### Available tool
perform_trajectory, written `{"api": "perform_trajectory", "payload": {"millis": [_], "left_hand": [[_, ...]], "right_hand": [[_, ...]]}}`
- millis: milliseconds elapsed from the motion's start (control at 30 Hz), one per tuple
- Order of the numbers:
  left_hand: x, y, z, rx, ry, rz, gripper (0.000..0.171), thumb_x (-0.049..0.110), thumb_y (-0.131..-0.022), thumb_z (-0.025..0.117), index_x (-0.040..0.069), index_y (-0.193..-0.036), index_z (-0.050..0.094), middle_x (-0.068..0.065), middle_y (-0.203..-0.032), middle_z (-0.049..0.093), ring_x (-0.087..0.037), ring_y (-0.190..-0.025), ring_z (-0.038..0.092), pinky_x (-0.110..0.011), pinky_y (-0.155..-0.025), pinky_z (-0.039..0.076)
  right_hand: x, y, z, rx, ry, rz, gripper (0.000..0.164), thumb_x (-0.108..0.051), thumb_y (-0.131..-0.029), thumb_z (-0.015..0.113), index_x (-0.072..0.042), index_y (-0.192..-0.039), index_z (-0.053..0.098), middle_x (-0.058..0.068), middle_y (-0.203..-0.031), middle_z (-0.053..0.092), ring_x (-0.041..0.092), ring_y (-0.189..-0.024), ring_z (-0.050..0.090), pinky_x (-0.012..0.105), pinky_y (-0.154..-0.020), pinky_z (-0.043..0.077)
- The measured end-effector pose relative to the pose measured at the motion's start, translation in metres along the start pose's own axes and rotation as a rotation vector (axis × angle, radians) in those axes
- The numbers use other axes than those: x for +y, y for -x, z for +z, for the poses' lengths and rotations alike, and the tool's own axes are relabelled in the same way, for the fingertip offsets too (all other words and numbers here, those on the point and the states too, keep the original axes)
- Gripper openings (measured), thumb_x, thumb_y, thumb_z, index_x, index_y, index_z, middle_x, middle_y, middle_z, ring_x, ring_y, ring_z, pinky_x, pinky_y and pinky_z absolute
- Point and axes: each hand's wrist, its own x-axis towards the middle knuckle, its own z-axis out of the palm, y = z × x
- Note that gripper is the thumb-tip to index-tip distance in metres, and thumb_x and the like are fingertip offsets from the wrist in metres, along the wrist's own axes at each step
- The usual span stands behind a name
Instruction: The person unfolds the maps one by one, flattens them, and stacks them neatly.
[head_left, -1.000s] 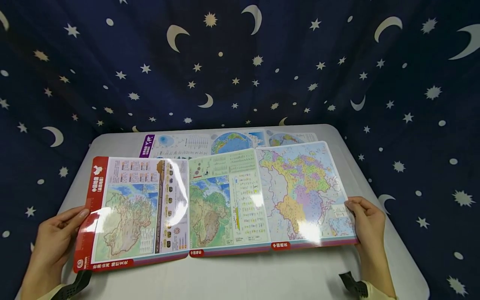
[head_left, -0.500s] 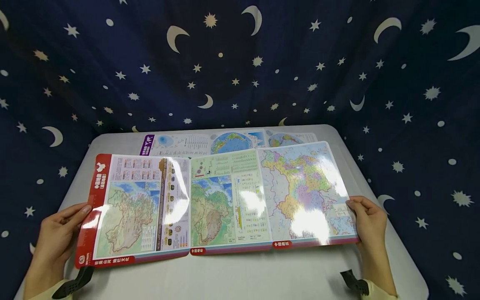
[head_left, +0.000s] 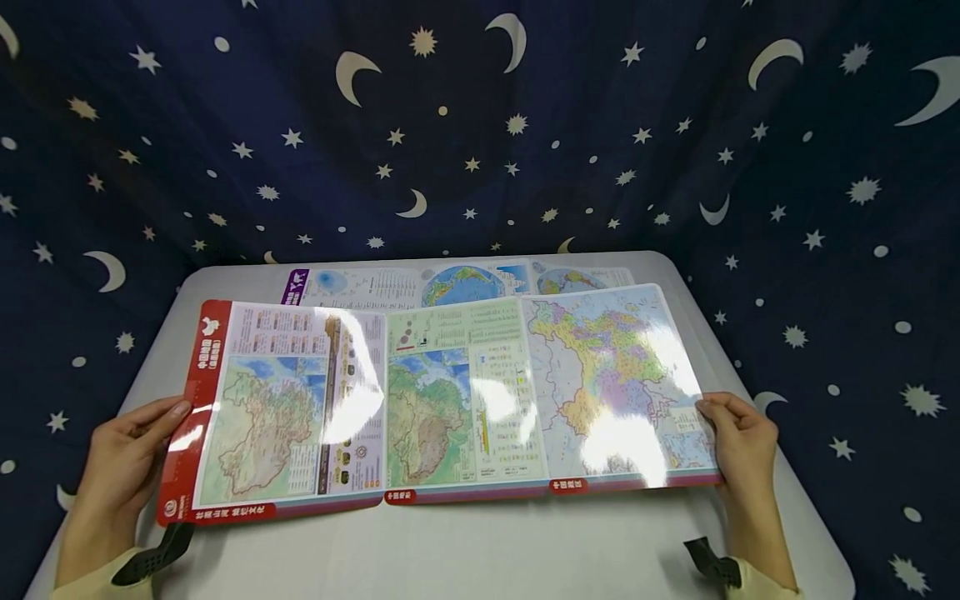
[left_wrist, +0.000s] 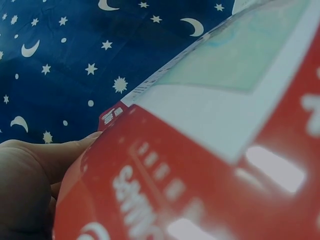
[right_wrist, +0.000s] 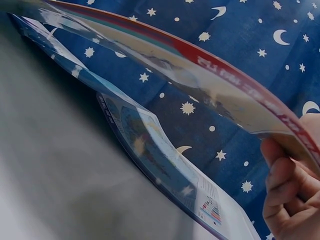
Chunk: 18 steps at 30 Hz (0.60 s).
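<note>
A glossy folding map (head_left: 431,425) with a red left edge is spread out in three panels, held up off the table and tilted. My left hand (head_left: 127,458) pinches its red left border, thumb on the front face. At the opposite end, my right hand (head_left: 742,433) pinches the right edge. In the left wrist view the red border (left_wrist: 145,175) fills much of the frame, beside the left thumb. The right wrist view shows the map's underside (right_wrist: 215,95), with curled fingers of the right hand (right_wrist: 295,195) behind it. Light glares off the panels.
Behind the held map, a second unfolded map (head_left: 375,283) with a purple left edge lies on the white table (head_left: 465,558), partly covered from view. A dark blue curtain (head_left: 450,125) with moons and stars hangs around the table's back and sides.
The held map has shifted slightly right, and its left end has risen a little with my left hand. My right hand has moved slightly right. The purple-edged map stays put.
</note>
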Motion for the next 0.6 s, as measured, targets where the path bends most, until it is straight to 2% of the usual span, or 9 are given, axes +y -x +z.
{"api": "perform_trajectory", "payload": {"millis": [467,600], "left_hand": [[0.004,-0.007,0.008,0.010,-0.032,-0.037,0.023,0.015,-0.092,0.069,0.015,-0.114,0.075,0.009,-0.095,0.076,-0.015,-0.073,0.073,-0.034,-0.060,0.061],[0.003,-0.009,0.010,0.005,-0.038,-0.030,0.023,0.015,-0.092,0.069,0.015,-0.115,0.075,0.009,-0.095,0.076,-0.015,-0.073,0.073,-0.033,-0.060,0.061]], "right_hand": [[0.001,-0.008,-0.005,0.004,-0.009,0.018,0.004,-0.006,-0.089,0.071,-0.002,-0.088,0.072,-0.001,-0.069,0.069,0.011,-0.049,0.061,0.022,-0.042,0.050],[0.001,-0.011,-0.005,0.013,-0.001,0.027,0.005,-0.008,-0.089,0.072,-0.002,-0.090,0.072,-0.001,-0.070,0.070,0.011,-0.050,0.061,0.022,-0.042,0.050]]}}
